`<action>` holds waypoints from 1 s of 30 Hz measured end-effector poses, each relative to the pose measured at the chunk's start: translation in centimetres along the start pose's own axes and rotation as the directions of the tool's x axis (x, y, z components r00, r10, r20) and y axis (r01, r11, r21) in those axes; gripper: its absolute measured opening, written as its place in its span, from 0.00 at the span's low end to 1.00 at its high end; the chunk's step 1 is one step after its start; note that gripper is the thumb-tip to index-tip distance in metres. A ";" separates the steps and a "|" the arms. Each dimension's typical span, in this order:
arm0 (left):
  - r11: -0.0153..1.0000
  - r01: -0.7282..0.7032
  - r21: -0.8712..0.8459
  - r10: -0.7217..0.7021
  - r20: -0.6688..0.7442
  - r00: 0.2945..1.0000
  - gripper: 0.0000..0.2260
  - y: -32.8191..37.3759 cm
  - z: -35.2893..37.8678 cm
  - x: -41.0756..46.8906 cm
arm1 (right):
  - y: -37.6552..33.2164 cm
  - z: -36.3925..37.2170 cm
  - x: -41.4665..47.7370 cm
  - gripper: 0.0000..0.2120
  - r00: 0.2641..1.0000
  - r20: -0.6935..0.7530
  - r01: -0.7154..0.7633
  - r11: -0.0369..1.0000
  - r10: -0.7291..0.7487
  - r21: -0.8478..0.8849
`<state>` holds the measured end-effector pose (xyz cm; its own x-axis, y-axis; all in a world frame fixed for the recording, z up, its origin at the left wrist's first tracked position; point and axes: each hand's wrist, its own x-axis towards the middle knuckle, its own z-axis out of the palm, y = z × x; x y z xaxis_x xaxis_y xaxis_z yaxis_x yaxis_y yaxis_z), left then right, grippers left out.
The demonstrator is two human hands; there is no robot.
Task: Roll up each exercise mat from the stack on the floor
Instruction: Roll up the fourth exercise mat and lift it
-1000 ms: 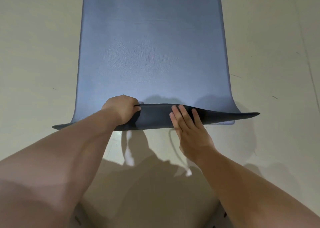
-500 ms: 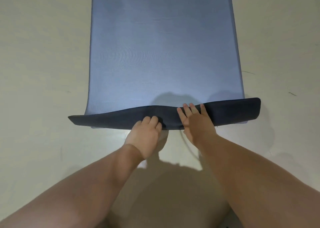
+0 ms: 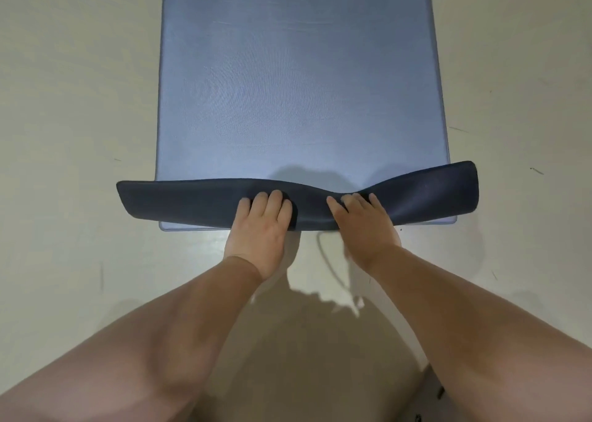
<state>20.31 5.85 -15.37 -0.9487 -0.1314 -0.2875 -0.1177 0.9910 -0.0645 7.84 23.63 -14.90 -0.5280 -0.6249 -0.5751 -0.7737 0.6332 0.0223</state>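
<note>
Two hands, left hand (image 3: 261,226), right hand (image 3: 365,226), two mats showing, top mat (image 3: 301,85), lower mat (image 3: 179,226)

— The mat (image 3: 301,85) beyond the grip?
— It looks like blue foam, finely grained, with a soft sheen.
— And the turned-over strip (image 3: 192,200) under the grip?
— Darker, matt, rubbery.
— The floor (image 3: 70,133) either side?
— Pale, hard, smooth, faintly glossy, scuffed.
</note>
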 end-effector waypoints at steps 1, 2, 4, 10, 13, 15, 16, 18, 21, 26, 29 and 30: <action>1.000 0.025 0.009 -0.025 0.019 1.000 0.33 0.1 -0.2 -0.1 | 0.0 0.0 0.1 0.37 1.000 -0.014 -0.004 1.000 0.005 0.025; 0.999 0.051 0.017 -0.052 0.044 0.998 0.35 0.2 -0.3 -0.2 | 0.1 -0.1 0.2 0.38 1.000 -0.029 -0.007 0.999 0.008 0.039; 0.996 0.084 0.015 -0.084 0.071 0.994 0.35 0.1 -0.6 -0.1 | 0.3 -0.5 0.5 0.37 0.999 -0.032 0.002 0.999 -0.001 0.052; 0.989 0.136 -0.059 -0.125 0.163 0.979 0.28 -0.8 -2.2 1.0 | -0.2 -2.4 -0.2 0.27 0.999 0.010 0.041 0.993 -0.042 0.108; 0.981 0.140 -0.136 -0.088 0.332 0.939 0.26 -0.5 -3.6 0.8 | -0.7 -2.9 -1.1 0.26 0.991 0.117 0.049 0.984 -0.070 0.172; 0.961 0.144 -0.234 -0.023 0.455 0.890 0.25 -0.6 -4.5 0.8 | -0.8 -3.8 -1.2 0.21 0.974 0.198 0.079 0.981 -0.114 0.178; 0.951 0.139 -0.274 0.016 0.495 0.869 0.24 -0.9 -4.9 1.1 | -0.7 -4.4 -1.0 0.18 0.961 0.245 0.088 0.980 -0.131 0.179; 0.940 0.101 -0.324 0.091 0.527 0.845 0.17 -1.8 -5.7 2.1 | -0.2 -5.7 -0.6 0.15 0.938 0.314 0.081 0.973 -0.148 0.215; 0.916 0.089 -0.390 0.166 0.572 0.803 0.09 -4.0 -6.4 3.8 | 1.2 -7.2 -0.4 0.19 0.939 0.319 -0.003 0.923 -0.130 0.386; 0.735 0.280 -0.618 0.245 0.626 0.740 0.02 -7.2 -5.9 5.3 | 1.4 -4.6 -2.6 0.24 1.000 -0.027 0.002 0.914 0.010 0.406; 0.676 0.324 -0.662 0.239 0.614 0.752 0.06 -7.7 -6.6 6.2 | 0.6 -2.3 -4.3 0.25 0.937 -0.323 -0.070 0.979 0.131 0.193; 0.671 0.326 -0.666 0.229 0.605 0.763 0.07 -7.8 -6.5 6.6 | 0.4 -1.8 -4.6 0.29 0.921 -0.376 -0.051 0.988 0.104 0.146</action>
<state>13.04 -2.56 -10.61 -0.5733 0.1103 -0.8119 -0.5840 0.6400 0.4994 9.36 25.93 -10.74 -0.6980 -0.6816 -0.2196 -0.6859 0.7245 -0.0683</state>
